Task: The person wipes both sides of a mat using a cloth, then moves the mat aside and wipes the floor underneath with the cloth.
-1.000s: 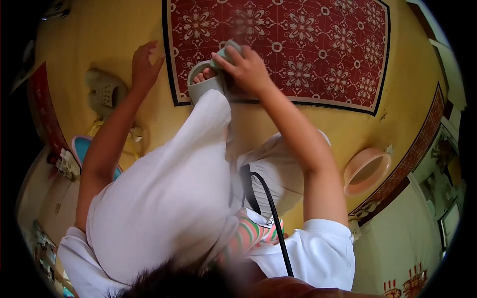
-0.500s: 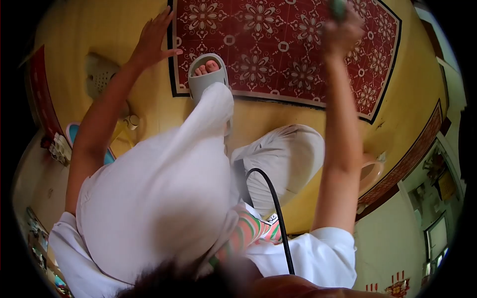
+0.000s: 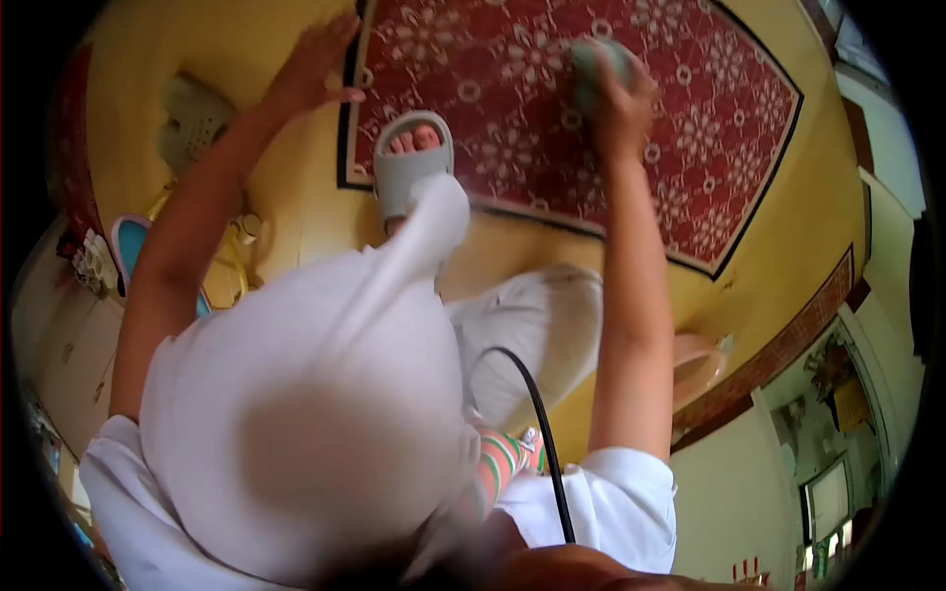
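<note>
Over the red patterned mat [image 3: 512, 148], my right hand [image 3: 626, 113] is closed round a rounded green object [image 3: 594, 71], perhaps a scrubbing brush; blur hides its exact kind. The object looks to be on or just above the mat. My left hand [image 3: 317, 64] is at the mat's left border, fingers spread and thumb apart, with nothing in it. Whether it presses on the mat or the floor I cannot tell. My foot in a grey slipper [image 3: 402, 175] rests on the mat's near left corner.
The floor [image 3: 296, 207] is yellow. A grey shoe with holes [image 3: 192, 123] lies at the left, near a small white cup-like thing [image 3: 248, 229] and a blue-and-pink item [image 3: 133, 251]. A pinkish basin [image 3: 698, 362] stands at right. A black cable [image 3: 542, 404] hangs before me.
My right hand has swept left and nearer across the mat with the green object. My left hand stays at the mat's left border. The view has shifted slightly.
</note>
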A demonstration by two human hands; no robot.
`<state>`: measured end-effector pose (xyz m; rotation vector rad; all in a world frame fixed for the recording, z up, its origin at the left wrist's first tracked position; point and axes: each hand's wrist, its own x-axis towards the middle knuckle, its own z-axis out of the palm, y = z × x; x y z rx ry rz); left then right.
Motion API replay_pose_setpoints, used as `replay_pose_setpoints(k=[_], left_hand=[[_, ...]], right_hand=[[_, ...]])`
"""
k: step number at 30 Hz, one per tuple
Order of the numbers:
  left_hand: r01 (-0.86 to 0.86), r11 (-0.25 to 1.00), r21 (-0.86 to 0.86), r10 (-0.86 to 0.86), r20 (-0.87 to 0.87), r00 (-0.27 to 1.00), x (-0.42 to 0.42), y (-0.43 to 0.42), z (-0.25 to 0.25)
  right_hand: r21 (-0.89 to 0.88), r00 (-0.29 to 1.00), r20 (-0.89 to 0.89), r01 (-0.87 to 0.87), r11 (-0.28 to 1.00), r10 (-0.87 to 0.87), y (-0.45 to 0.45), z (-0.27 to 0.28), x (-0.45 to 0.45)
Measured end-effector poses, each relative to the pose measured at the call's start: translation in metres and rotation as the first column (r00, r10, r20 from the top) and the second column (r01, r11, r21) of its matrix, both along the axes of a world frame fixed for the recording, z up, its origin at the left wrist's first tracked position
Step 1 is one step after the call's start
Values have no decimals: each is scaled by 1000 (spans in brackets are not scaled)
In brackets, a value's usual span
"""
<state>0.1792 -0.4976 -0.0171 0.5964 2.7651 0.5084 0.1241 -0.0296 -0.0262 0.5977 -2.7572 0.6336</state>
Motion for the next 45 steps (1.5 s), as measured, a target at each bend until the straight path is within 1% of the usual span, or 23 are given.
replay_pose_setpoints(k=[2, 4, 6, 8, 9, 10, 12, 15, 17, 22, 25, 26, 29, 30, 31, 32, 34, 36, 38, 41, 42, 44, 45], left_hand=[[-34, 997, -68, 33, -9, 999, 1, 2, 4], [-54, 996, -72, 56, 26, 998, 4, 4, 9], [-43, 998, -41, 45, 49, 998, 1, 2, 10], [-52, 998, -21, 53, 42, 998, 0, 2, 7], [-58, 998, -13, 59, 41, 997, 2, 3, 7], [-82, 997, -10, 82, 76, 994, 2, 4, 7], [-52, 999, 18, 51, 44, 998, 3, -4, -4], [-32, 999, 14, 31, 51, 998, -1, -2, 0], [-36, 999, 28, 34, 64, 997, -2, 2, 6], [-55, 998, -25, 57, 64, 996, 0, 4, 10], [-67, 998, -20, 69, 76, 995, -1, 5, 8], [-64, 998, -9, 65, 74, 995, -2, 4, 7], [-61, 998, 1, 61, 80, 995, -2, -2, 2], [-60, 998, -18, 61, 88, 994, -3, 0, 4], [-63, 997, -37, 66, 93, 993, -3, 2, 7], [-71, 996, -56, 76, 95, 993, -4, 3, 9], [-77, 994, -77, 84, 97, 992, -5, 4, 12], [-61, 993, -105, 72, 113, 991, -3, 7, 17], [-76, 987, -142, 92, 105, 990, -4, 9, 18], [-75, 989, -129, 83, 56, 995, -2, 7, 13], [-63, 994, -86, 65, 23, 998, 1, 8, 9], [-28, 999, -42, 26, -50, 998, -2, 1, 10], [-32, 995, -96, 27, -53, 998, -2, -2, 14]], right_hand=[[196, 918, 87, 365, 910, -387, 89, -33, 1], [127, 767, 200, 597, 792, -610, 120, -16, -16], [18, 704, 201, 692, 721, -681, 106, 1, -23], [17, 736, -82, 675, 737, -672, 60, 20, -26], [59, 751, -345, 616, 786, -563, 20, 29, -23], [-71, 829, -349, 442, 894, -437, -13, 31, -18], [-58, 981, -126, 144, 988, -151, -80, 30, 8], [-174, 963, 103, -230, 958, 250, -153, 0, 50], [-195, 952, 263, -109, 975, 159, -161, 18, 65], [-64, 993, 107, -38, 997, 45, -156, 25, 67], [-185, 973, 139, -159, 970, 186, -154, 1, 69], [-112, 963, 81, -247, 962, 257, -144, -1, 67], [-43, 909, 133, -392, 919, 394, -106, -7, 49], [102, 925, 59, -380, 919, 376, -82, -8, 40], [-147, 923, 206, -298, 943, 324, -55, 5, 29], [-231, 960, 222, -119, 966, 171, -22, 3, 22], [-2, 986, 36, 163, 987, -162, 59, -8, 7], [235, 892, -100, 451, 861, -440, 139, -27, 0], [294, 771, -128, 631, 718, -624, 159, -16, -10], [101, 686, -16, 725, 682, -727, 132, -7, -20], [53, 726, -83, 688, 724, -683, 111, -4, -19], [-176, 861, -158, 457, 872, -483, 26, 14, -22], [-221, 941, -159, 262, 939, -299, -16, 11, -20]])
